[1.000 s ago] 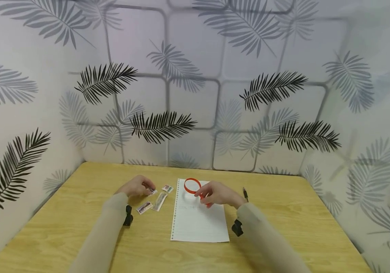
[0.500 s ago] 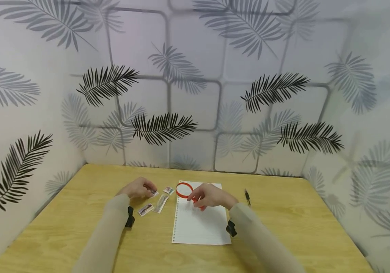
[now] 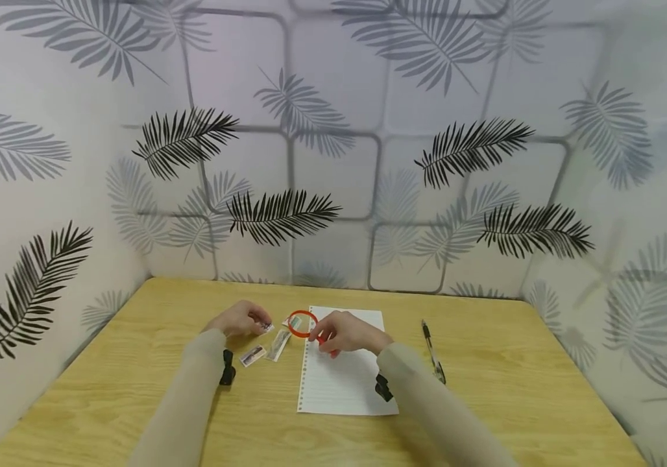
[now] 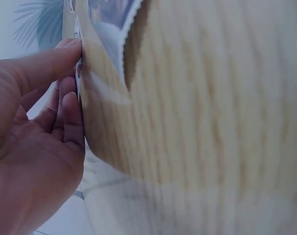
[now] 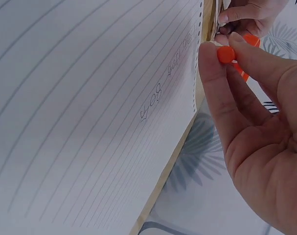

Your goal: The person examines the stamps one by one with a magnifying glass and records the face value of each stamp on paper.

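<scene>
My left hand (image 3: 240, 318) pinches a small postage stamp (image 3: 266, 328) by its edge, low over the wooden table. Beside it lie a stamp with a purplish picture (image 3: 253, 355) and a long pale stamp (image 3: 278, 345). My right hand (image 3: 353, 331) holds a red magnifying glass by its handle (image 5: 226, 54), between thumb and fingers. The ring (image 3: 291, 329) hangs left of the paper, with another stamp (image 3: 295, 322) showing through the lens. In the left wrist view, a stamp with a toothed edge (image 4: 109, 29) appears close to the camera.
A lined sheet of paper (image 3: 345, 386) with punched holes lies under my right hand, bearing handwriting (image 5: 160, 90). A black pen (image 3: 433, 353) rests to its right on the wooden table (image 3: 263, 421). Patterned walls stand behind and at both sides.
My right hand has moved left with the magnifying glass, carrying the lens from over the paper to over a stamp. The left hand stays nearly still. More of the pen shows.
</scene>
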`<state>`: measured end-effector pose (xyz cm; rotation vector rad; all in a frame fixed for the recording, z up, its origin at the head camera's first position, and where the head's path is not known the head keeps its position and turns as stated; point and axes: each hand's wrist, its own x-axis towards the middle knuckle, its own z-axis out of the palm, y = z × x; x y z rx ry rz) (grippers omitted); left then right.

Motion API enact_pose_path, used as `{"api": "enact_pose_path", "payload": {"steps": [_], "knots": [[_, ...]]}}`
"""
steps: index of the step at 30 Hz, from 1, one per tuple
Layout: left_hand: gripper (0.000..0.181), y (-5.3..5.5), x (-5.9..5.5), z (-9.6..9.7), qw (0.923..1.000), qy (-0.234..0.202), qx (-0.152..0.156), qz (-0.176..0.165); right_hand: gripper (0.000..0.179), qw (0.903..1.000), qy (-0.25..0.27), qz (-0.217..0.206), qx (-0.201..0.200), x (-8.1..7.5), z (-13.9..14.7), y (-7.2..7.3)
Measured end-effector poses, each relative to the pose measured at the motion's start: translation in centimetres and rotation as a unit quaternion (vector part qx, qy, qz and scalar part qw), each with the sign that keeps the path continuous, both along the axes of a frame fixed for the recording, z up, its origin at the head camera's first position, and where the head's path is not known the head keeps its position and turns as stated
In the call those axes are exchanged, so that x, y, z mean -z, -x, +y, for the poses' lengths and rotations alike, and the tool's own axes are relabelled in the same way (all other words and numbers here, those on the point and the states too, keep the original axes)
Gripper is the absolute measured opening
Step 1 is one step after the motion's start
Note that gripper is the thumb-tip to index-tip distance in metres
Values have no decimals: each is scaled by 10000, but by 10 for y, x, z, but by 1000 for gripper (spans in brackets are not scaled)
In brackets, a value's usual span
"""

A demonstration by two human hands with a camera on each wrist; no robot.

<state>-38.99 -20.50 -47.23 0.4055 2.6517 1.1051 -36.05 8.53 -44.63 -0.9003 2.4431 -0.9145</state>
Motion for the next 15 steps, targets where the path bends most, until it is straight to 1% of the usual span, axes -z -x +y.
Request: {"api": "enact_pose_path", "payload": {"steps": [3, 8, 9, 12, 15], "knots": [[22, -1, -3, 1, 10000, -73, 29, -14, 21, 10000, -77, -6, 1, 1, -5, 2], [20, -2, -3, -2, 9997, -178, 135, -97, 21, 10000, -72, 15, -32, 4, -11, 4], [19, -3, -4, -3, 9996, -161, 231, -34, 21, 10000, -67, 39, -31, 3, -12, 3], [18, -3, -4, -4, 9994, -135, 327, 52, 21, 9999, -43, 104, -18, 0, -15, 2], [18, -2, -2, -3, 9997, -122, 187, 22, 22, 10000, -5, 86, -11, -2, -18, 1]]}}
